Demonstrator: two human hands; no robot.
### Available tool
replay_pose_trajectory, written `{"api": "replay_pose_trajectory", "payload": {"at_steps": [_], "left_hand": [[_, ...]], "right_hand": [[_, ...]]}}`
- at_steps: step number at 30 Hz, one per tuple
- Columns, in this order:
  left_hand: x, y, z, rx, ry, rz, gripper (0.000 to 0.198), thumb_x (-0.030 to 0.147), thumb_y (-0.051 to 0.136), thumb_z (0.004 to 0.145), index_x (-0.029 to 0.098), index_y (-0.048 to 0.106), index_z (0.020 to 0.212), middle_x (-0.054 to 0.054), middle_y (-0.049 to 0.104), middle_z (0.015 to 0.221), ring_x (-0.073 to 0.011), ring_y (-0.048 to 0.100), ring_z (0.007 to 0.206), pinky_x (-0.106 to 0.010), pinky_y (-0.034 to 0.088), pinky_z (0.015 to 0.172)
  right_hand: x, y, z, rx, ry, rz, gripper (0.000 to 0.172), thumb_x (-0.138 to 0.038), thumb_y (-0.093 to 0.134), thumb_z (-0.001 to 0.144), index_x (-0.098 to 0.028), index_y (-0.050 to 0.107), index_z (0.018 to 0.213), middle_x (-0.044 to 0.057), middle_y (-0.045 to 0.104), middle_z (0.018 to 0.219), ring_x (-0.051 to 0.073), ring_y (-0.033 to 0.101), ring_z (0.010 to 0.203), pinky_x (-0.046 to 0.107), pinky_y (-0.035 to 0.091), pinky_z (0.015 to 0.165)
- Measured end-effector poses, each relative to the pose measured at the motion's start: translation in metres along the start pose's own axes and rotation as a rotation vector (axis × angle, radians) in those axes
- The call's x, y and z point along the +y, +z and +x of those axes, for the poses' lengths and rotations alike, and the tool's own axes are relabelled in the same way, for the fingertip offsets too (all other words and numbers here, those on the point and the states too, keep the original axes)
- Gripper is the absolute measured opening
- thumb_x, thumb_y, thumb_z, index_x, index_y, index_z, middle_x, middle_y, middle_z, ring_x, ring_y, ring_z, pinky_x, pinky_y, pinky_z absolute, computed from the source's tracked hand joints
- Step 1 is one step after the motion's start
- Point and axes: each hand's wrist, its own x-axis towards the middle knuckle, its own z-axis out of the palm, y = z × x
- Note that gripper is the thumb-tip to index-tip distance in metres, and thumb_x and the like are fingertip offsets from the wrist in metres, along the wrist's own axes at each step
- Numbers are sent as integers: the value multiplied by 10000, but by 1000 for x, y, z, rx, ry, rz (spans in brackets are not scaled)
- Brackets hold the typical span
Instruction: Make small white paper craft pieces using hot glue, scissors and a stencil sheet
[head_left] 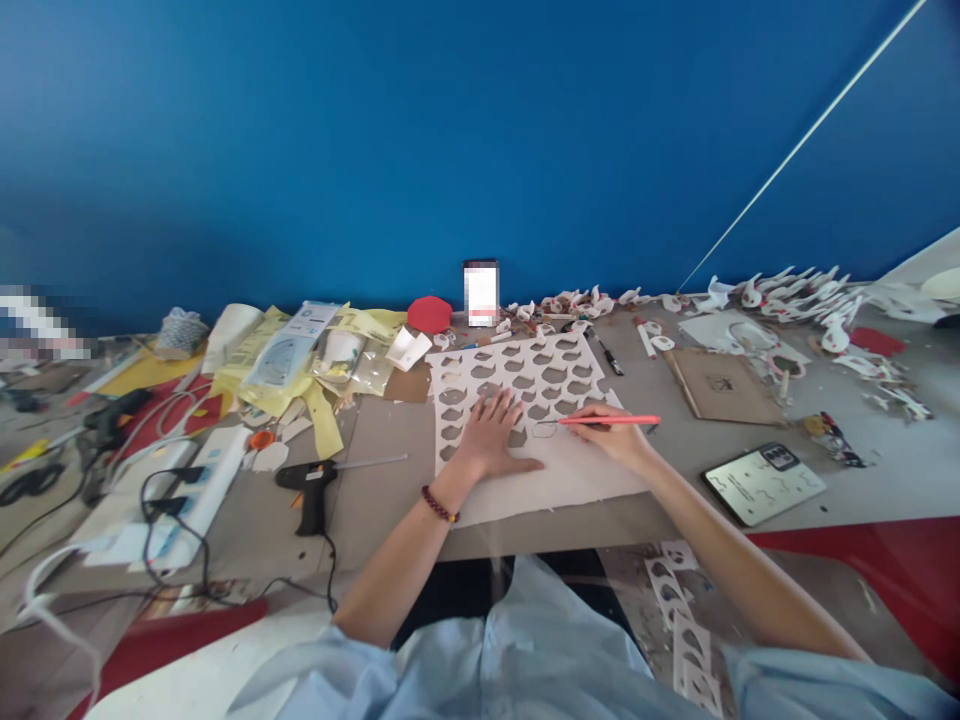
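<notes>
A white sheet point(555, 475) lies on the table, with rows of leaf-like holes cut through its upper and left parts. My left hand point(493, 437) rests flat on the sheet with fingers spread, holding nothing. In my right hand point(606, 432) is a red pen point(634, 420), its tip pointing left onto the sheet. A small drawn outline point(544, 430) shows under the tip, close to the lowest holes. Beyond the sheet's upper right edge lies a black marker point(610, 357).
To the left are a black glue gun point(313, 490) with its cord, a white power strip point(199, 500) and yellow packets point(259, 350). A phone point(481, 293) leans on the blue wall. On the right lie brown cardboard point(724, 385), another phone point(763, 484) and white cutouts point(795, 290).
</notes>
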Motion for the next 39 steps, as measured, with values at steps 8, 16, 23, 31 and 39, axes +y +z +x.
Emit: {"api": "replay_pose_trajectory", "payload": {"at_steps": [8,16,23,31,39], "left_hand": [[2,-3,0,-19,-8,6,1038,838,377,641,240,156,1460,-45,30,1556,-260,-1,1428,-461,-22,1157],[4,-5,-1,-19,-10,16,1038,840,369,642,235,162,1461,-48,37,1556,-268,10,1428,-455,-18,1159],[2,-2,-1,-24,-7,34,1063,858,345,634,217,164,1462,-65,40,1555,-263,0,1428,-467,-19,1156],[0,2,0,26,22,52,1026,845,356,655,254,161,1469,-59,67,1554,-289,10,1426,-492,8,1148],[0,0,0,7,30,48,934,823,392,667,340,216,1448,-26,57,1556,-303,-9,1423,-527,29,1137]], "right_hand": [[-7,-1,8,-49,-94,-147,234,-439,678,721,-213,687,780,32,659,728,166,575,635,282,462,552],[-11,-6,8,-114,-76,-135,241,-428,650,756,-198,684,820,33,652,745,132,535,548,264,434,488],[-9,-10,9,-161,-63,-149,258,-430,638,772,-188,671,854,38,640,763,140,570,578,274,466,526],[-10,-12,9,-153,-31,-138,296,-471,648,746,-189,666,833,48,664,746,162,620,603,287,502,548],[-17,-13,9,-170,-15,-154,328,-495,655,730,-189,668,846,55,677,772,175,640,623,303,533,574]]}}
